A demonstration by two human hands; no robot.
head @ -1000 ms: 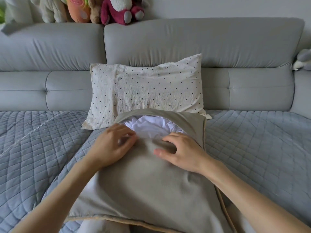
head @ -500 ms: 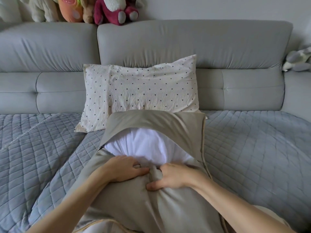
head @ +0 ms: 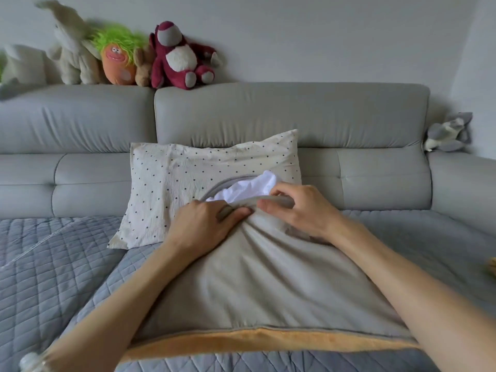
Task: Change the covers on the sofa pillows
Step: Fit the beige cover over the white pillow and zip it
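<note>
While the beige pillow cover point(head: 257, 277) lies flat across the quilted grey sofa seat point(head: 53, 277) in front of the person, both hands work at its far, open end. The left hand point(head: 206, 224) has its fingers curled over the rim of the opening, with a fold of the beige cloth pinched between the thumb and the fingers; the fingertips themselves are tucked into the fabric and cannot be seen. The right hand point(head: 300, 208) pinches the same rim just beside it, thumb under the edge and fingers bent over the top. Between and just beyond the two hands a crumpled bit of the white inner pillow point(head: 249, 189) sticks out of the mouth of the cover; the rest of it is hidden inside, so how far it is pushed in cannot be told. An orange strip point(head: 268, 342) runs along the near edge of the cover, and whether it is the underside of the cover or a separate layer is unclear.

Behind the hands a dotted cream pillow point(head: 188, 191) leans against the grey sofa back point(head: 268, 116), its lower right part covered by the hands and the beige cloth. On top of the backrest sit several plush toys, among them a dark red bear point(head: 179, 57) and an orange toy with green hair point(head: 118, 60); those at the left are blurred. A grey plush point(head: 448, 132) lies at the right corner, hard to make out. Something yellow is cut off at the right edge.
</note>
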